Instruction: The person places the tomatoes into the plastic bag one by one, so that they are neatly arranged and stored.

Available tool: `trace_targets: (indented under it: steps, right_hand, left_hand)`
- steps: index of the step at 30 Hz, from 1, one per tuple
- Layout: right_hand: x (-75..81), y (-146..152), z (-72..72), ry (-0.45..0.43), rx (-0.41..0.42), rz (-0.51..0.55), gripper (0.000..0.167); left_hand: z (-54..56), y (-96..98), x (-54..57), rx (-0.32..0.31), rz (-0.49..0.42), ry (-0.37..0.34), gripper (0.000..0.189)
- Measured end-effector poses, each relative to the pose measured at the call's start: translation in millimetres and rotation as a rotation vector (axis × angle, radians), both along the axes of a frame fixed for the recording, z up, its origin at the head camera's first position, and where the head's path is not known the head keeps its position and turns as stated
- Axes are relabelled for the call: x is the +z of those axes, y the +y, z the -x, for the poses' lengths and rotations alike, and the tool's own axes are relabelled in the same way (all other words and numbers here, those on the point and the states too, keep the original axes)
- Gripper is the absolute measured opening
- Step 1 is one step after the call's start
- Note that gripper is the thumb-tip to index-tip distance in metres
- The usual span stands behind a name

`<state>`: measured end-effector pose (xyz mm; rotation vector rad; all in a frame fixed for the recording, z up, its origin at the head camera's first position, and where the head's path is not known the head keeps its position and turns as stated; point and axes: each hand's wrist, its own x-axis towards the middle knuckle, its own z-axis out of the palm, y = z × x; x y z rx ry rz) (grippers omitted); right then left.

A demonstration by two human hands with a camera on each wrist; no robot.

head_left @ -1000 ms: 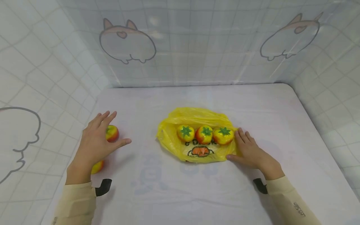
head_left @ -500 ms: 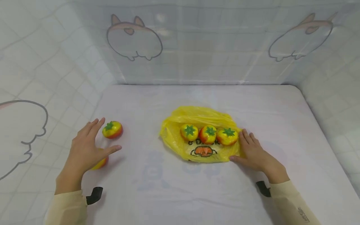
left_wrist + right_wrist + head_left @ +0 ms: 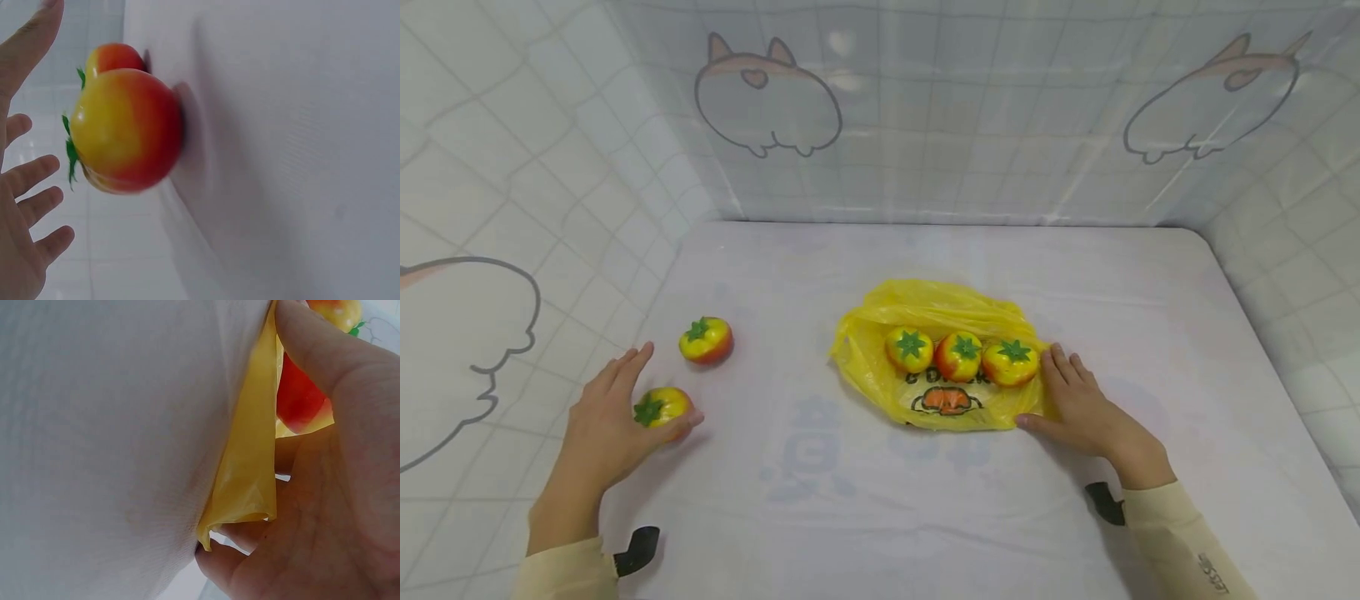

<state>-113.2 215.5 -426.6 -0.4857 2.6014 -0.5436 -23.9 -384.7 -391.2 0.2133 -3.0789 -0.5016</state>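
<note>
On the left side of the table, my left hand (image 3: 597, 429) is beside the nearer yellow-red tomato (image 3: 668, 407), thumb and fingers spread about it. The left wrist view shows this tomato (image 3: 128, 131) with a gap between it and the fingers. A second loose tomato (image 3: 709, 340) sits a little farther back. Mid-table lies a yellow plastic bag (image 3: 925, 296), bearing a row of three tomatoes with green star-shaped tops, the middle tomato (image 3: 958, 354) among them. My right hand (image 3: 1092, 423) rests with extended fingers against the bag's right edge, the bag (image 3: 247, 456) touching its thumb and fingers.
A white cloth covers the table (image 3: 820, 533). Tiled-pattern sheeting (image 3: 962, 125) rises behind the table and along both sides. The left sheeting (image 3: 572, 275) stands close to the left hand.
My left hand has moved back toward me, from the farther loose tomato to the nearer one. The right hand stays at the bag. The head view has shifted slightly.
</note>
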Motion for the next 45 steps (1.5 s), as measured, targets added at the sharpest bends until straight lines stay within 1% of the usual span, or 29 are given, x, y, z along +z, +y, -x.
trace_targets:
  steps: [6, 12, 16, 22, 25, 28, 31, 36, 45]
  right_hand:
    - [0.3, -0.1, 0.2, -0.002, -0.003, 0.005, 0.115]
    - [-2.7, 0.4, 0.1, -0.001, -0.004, 0.009, 0.116]
    - [-2.6, 0.8, -0.9, -0.001, -0.008, 0.014, 0.116]
    - [-0.3, -0.8, -1.5, -0.009, -0.016, 0.013, 0.116]
    - [0.0, -1.5, -1.9, -0.006, -0.015, 0.009, 0.115]
    - [-0.1, -1.5, -2.4, -0.002, -0.016, 0.002, 0.115]
    - [-0.5, -1.2, -2.5, 0.01, -0.017, -0.005, 0.114]
    - [-0.8, -1.1, -1.6, 0.022, -0.015, -0.004, 0.114]
    - [-2.5, 0.2, -1.8, 0.025, -0.015, -0.005, 0.114]
  left_hand:
    - [-7.7, -2.6, -9.9, 0.05, 0.01, -0.039, 0.127]
    - [-18.4, -7.3, -15.8, 0.057, 0.019, -0.081, 0.131]
    - [-22.4, -9.6, -21.8, 0.06, 0.032, -0.081, 0.133]
    - [-24.3, -13.3, -32.3, 0.056, 0.024, -0.063, 0.131]
    - [-24.3, -14.5, -38.1, 0.061, 0.024, -0.074, 0.131]
    - [-23.8, -14.4, -41.4, 0.07, 0.028, -0.081, 0.132]
    - [-22.1, -13.2, -42.1, 0.08, 0.036, -0.085, 0.133]
    - [-18.2, -13.6, -41.7, 0.08, 0.032, -0.088, 0.133]
    - [-10.6, -15.1, -44.3, 0.079, 0.02, -0.131, 0.13]
